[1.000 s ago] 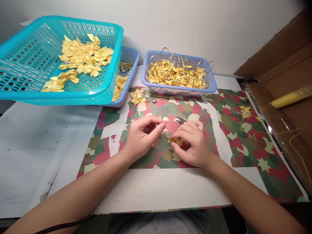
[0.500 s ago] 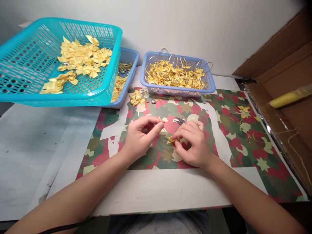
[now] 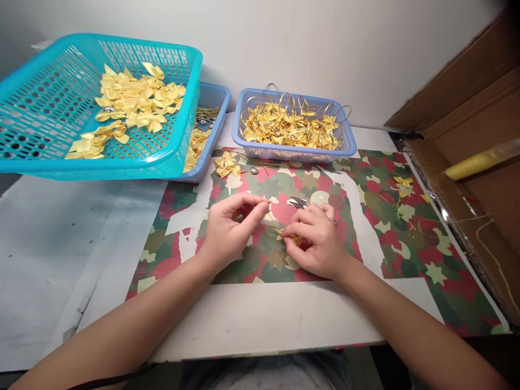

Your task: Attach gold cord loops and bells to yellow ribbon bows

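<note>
My left hand [image 3: 231, 230] and my right hand [image 3: 314, 241] rest close together on a patterned red and green paper mat [image 3: 406, 244]. The right hand's fingers are curled and pinch a small gold ribbon bow [image 3: 289, 236] with a thin gold cord loop against the mat. The left hand's thumb and forefinger are pinched together just left of it, apparently on the end of the thin cord, which is too fine to see clearly. Small metal snips [image 3: 298, 202] lie just beyond the right hand.
A teal basket [image 3: 36, 108] with yellow bows sits raised at the back left over a blue tray [image 3: 215, 116]. Another blue tray [image 3: 349, 143] of gold bows with loops stands behind the mat. Loose bows [image 3: 225, 164] lie nearby. A cardboard box [image 3: 467, 124] stands right.
Both hands stay nearly in place. The right hand's fingers have curled more tightly over the bow. The view has shifted slightly.
</note>
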The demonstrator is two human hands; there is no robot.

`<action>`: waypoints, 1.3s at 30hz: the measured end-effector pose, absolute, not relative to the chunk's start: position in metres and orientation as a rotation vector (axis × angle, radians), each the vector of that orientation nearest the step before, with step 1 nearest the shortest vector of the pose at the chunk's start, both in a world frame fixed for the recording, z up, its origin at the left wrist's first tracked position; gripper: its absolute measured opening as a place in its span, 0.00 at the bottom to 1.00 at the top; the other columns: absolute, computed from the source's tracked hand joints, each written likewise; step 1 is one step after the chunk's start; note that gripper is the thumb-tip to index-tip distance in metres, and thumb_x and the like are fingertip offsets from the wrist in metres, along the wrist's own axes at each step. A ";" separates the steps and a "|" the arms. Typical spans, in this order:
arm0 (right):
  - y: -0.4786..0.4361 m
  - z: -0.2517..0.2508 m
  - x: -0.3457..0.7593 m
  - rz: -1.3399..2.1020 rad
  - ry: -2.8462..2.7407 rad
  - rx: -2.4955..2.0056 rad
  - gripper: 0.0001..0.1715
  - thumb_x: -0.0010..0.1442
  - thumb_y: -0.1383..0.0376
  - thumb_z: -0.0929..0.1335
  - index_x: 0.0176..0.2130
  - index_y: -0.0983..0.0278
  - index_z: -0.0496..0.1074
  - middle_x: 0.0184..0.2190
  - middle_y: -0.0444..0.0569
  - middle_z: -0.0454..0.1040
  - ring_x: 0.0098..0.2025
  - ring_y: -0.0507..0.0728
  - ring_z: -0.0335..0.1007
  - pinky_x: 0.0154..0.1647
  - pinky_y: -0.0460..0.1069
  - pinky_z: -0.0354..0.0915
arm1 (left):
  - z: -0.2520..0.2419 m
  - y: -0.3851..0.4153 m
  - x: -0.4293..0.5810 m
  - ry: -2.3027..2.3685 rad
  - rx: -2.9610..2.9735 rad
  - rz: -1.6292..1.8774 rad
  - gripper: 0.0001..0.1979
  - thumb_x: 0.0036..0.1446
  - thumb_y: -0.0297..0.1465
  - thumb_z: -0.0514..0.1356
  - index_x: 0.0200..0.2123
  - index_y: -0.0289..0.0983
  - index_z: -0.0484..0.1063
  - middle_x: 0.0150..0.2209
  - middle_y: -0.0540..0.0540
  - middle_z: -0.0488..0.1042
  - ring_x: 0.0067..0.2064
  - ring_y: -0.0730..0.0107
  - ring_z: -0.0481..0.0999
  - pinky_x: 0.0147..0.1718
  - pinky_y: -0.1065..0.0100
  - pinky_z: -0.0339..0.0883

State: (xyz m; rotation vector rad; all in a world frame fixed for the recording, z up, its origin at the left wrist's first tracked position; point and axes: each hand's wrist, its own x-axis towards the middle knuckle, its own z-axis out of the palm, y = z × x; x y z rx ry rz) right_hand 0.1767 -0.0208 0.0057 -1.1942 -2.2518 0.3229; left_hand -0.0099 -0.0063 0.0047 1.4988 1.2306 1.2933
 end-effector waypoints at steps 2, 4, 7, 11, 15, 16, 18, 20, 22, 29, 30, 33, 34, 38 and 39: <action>-0.021 0.004 0.177 0.306 -2.262 -1.192 0.08 0.52 0.70 0.65 0.24 0.61 0.71 0.23 0.41 0.70 0.29 0.53 0.58 0.40 0.54 0.47 | 0.005 -0.006 -0.010 1.243 1.478 1.305 0.08 0.56 0.35 0.63 0.30 0.36 0.76 0.28 0.48 0.78 0.25 0.75 0.71 0.23 0.74 0.66; -0.020 0.003 0.177 0.294 -2.260 -1.193 0.08 0.50 0.70 0.65 0.23 0.61 0.71 0.23 0.41 0.69 0.29 0.53 0.58 0.40 0.54 0.47 | 0.005 -0.006 -0.010 1.246 1.469 1.317 0.07 0.56 0.34 0.63 0.30 0.36 0.76 0.29 0.48 0.79 0.27 0.75 0.72 0.25 0.74 0.67; -0.020 0.002 0.177 0.278 -2.249 -1.191 0.08 0.49 0.71 0.65 0.22 0.61 0.70 0.23 0.41 0.69 0.29 0.52 0.57 0.39 0.54 0.47 | 0.005 -0.005 -0.011 1.253 1.460 1.319 0.07 0.57 0.34 0.63 0.31 0.36 0.77 0.30 0.48 0.79 0.28 0.74 0.74 0.26 0.74 0.68; -0.020 0.001 0.176 0.267 -2.254 -1.199 0.07 0.48 0.71 0.65 0.22 0.62 0.70 0.22 0.41 0.68 0.29 0.52 0.57 0.39 0.54 0.47 | 0.005 -0.005 -0.012 1.271 1.450 1.313 0.08 0.56 0.35 0.63 0.31 0.36 0.77 0.29 0.48 0.79 0.28 0.73 0.75 0.26 0.74 0.69; -0.020 0.001 0.176 0.251 -2.258 -1.196 0.08 0.48 0.71 0.65 0.22 0.62 0.70 0.22 0.41 0.68 0.29 0.52 0.57 0.39 0.54 0.47 | 0.004 -0.004 -0.013 1.297 1.447 1.312 0.08 0.56 0.35 0.63 0.31 0.36 0.77 0.31 0.47 0.79 0.30 0.72 0.76 0.26 0.73 0.70; -0.020 0.001 0.176 0.246 -2.258 -1.194 0.08 0.48 0.71 0.65 0.22 0.62 0.70 0.22 0.41 0.68 0.29 0.52 0.57 0.39 0.54 0.47 | 0.004 -0.004 -0.013 1.299 1.445 1.311 0.07 0.56 0.35 0.63 0.31 0.37 0.77 0.31 0.47 0.80 0.30 0.71 0.76 0.27 0.73 0.70; -0.019 0.000 0.176 0.233 -2.254 -1.182 0.08 0.48 0.72 0.65 0.21 0.62 0.71 0.22 0.42 0.68 0.29 0.52 0.57 0.39 0.54 0.47 | 0.004 -0.004 -0.013 1.288 1.443 1.319 0.07 0.56 0.34 0.63 0.31 0.37 0.77 0.32 0.47 0.80 0.32 0.70 0.77 0.29 0.72 0.71; -0.020 -0.001 0.176 0.219 -2.250 -1.164 0.08 0.48 0.72 0.65 0.21 0.62 0.71 0.22 0.41 0.67 0.29 0.52 0.57 0.39 0.54 0.47 | 0.005 -0.004 -0.014 1.271 1.439 1.337 0.06 0.56 0.34 0.63 0.30 0.38 0.76 0.32 0.47 0.80 0.34 0.69 0.78 0.31 0.71 0.72; -0.019 -0.002 0.176 0.210 -2.243 -1.150 0.09 0.48 0.71 0.65 0.21 0.62 0.71 0.22 0.41 0.68 0.29 0.52 0.57 0.40 0.54 0.47 | 0.008 -0.003 -0.014 1.269 1.429 1.351 0.06 0.56 0.34 0.63 0.29 0.38 0.76 0.31 0.48 0.80 0.35 0.68 0.79 0.33 0.70 0.72; -0.018 -0.004 0.176 0.224 -2.211 -1.161 0.09 0.47 0.72 0.64 0.21 0.63 0.70 0.22 0.41 0.67 0.28 0.51 0.56 0.39 0.53 0.47 | 0.010 0.002 -0.018 1.252 1.275 1.358 0.07 0.55 0.35 0.64 0.28 0.38 0.75 0.28 0.49 0.78 0.32 0.71 0.78 0.31 0.73 0.71; -0.017 -0.004 0.176 0.228 -2.207 -1.164 0.09 0.47 0.72 0.64 0.20 0.63 0.70 0.22 0.41 0.67 0.28 0.51 0.56 0.39 0.53 0.47 | 0.009 0.003 -0.019 1.229 1.233 1.361 0.08 0.54 0.36 0.65 0.28 0.38 0.75 0.28 0.49 0.78 0.32 0.71 0.78 0.31 0.73 0.70; -0.017 -0.005 0.176 0.244 -2.196 -1.167 0.09 0.48 0.72 0.64 0.20 0.63 0.69 0.21 0.41 0.66 0.28 0.51 0.56 0.39 0.53 0.47 | 0.007 0.006 -0.018 1.119 1.070 1.340 0.10 0.52 0.39 0.67 0.29 0.38 0.74 0.28 0.49 0.78 0.35 0.69 0.79 0.32 0.73 0.72; -0.017 -0.005 0.176 0.252 -2.193 -1.167 0.09 0.48 0.72 0.64 0.20 0.63 0.68 0.21 0.41 0.66 0.28 0.51 0.55 0.39 0.53 0.47 | 0.007 0.006 -0.017 1.076 1.006 1.323 0.11 0.51 0.39 0.68 0.28 0.38 0.74 0.28 0.49 0.77 0.37 0.69 0.80 0.34 0.73 0.72; -0.017 -0.006 0.176 0.308 -2.186 -1.181 0.09 0.48 0.73 0.63 0.20 0.63 0.65 0.20 0.41 0.65 0.28 0.51 0.54 0.38 0.52 0.47 | 0.012 0.007 -0.014 0.965 0.752 1.264 0.15 0.44 0.38 0.72 0.25 0.36 0.72 0.24 0.52 0.75 0.35 0.71 0.81 0.33 0.77 0.73; -0.017 -0.006 0.176 0.326 -2.182 -1.190 0.09 0.48 0.72 0.63 0.19 0.64 0.65 0.20 0.41 0.65 0.28 0.51 0.54 0.38 0.52 0.47 | 0.013 0.007 -0.014 0.950 0.701 1.256 0.15 0.42 0.37 0.73 0.25 0.36 0.72 0.23 0.53 0.74 0.34 0.72 0.81 0.31 0.78 0.73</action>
